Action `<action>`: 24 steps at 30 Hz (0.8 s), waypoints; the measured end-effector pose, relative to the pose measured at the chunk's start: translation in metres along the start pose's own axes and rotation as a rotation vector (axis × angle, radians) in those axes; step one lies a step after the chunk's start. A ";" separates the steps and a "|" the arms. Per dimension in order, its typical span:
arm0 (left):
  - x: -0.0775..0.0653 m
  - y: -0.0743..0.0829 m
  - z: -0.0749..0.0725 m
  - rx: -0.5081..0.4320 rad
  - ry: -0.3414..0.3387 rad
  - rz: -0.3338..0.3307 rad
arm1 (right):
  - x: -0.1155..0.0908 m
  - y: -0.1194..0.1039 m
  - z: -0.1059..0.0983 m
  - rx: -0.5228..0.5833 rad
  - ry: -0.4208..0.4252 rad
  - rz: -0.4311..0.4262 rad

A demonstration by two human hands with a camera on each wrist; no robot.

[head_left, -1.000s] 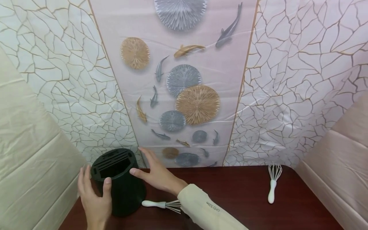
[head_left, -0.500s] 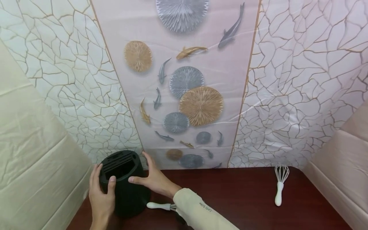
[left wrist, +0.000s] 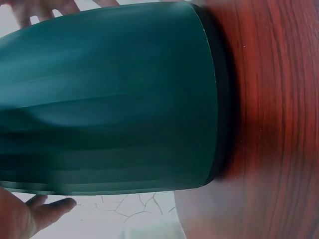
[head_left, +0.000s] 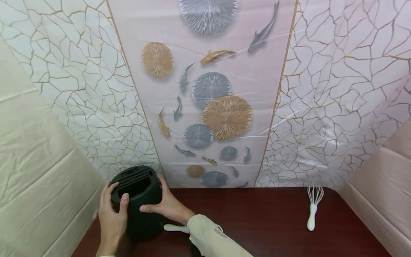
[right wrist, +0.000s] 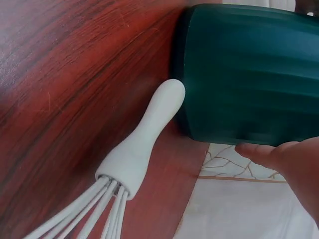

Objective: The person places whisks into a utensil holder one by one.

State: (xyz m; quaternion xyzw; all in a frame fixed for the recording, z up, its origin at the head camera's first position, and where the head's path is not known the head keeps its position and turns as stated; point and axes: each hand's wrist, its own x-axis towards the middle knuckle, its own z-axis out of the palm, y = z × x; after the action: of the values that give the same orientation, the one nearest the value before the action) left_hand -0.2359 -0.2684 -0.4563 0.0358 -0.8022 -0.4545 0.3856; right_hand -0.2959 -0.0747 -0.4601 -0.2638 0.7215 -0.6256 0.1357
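A dark green knife holder, with long narrow slots and a wider opening in its top, stands upright at the left of the table. My left hand grips it from the left, thumb at the front rim and fingers round the side. From the right, my right hand holds it too, thumb across the front and fingers toward the back. In the left wrist view the holder's black base sits at the wood surface. A white-handled whisk lies beside the base; my right sleeve hides its wires in the head view.
A second white whisk lies at the right end of the dark red-brown table. Patterned cloth rises behind the table. Padded cream panels close both sides. A small black thing shows under the right sleeve.
My right hand has come in from beside the knife holder to grip its side. My left hand has closed in on its left side. The view has shifted slightly.
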 end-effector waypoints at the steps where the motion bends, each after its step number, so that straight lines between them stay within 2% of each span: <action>1: 0.000 0.000 -0.001 0.003 -0.001 -0.008 | 0.001 0.000 0.002 -0.002 0.003 -0.008; 5: 0.001 0.002 -0.005 0.017 -0.025 -0.020 | 0.003 0.001 0.005 0.022 0.026 -0.056; 13: 0.001 0.001 -0.007 0.006 -0.056 -0.017 | 0.002 0.002 0.008 0.025 0.073 -0.057; 18: 0.005 0.003 -0.003 -0.017 -0.090 0.006 | -0.001 0.001 0.005 0.034 0.114 -0.054; 24: 0.008 0.003 -0.001 -0.038 -0.101 0.038 | -0.002 -0.001 0.003 0.047 0.126 -0.067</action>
State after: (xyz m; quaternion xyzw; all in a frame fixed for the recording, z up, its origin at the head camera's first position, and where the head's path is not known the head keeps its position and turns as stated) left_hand -0.2405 -0.2707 -0.4489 -0.0097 -0.8122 -0.4636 0.3539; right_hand -0.2928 -0.0760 -0.4595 -0.2447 0.7044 -0.6620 0.0750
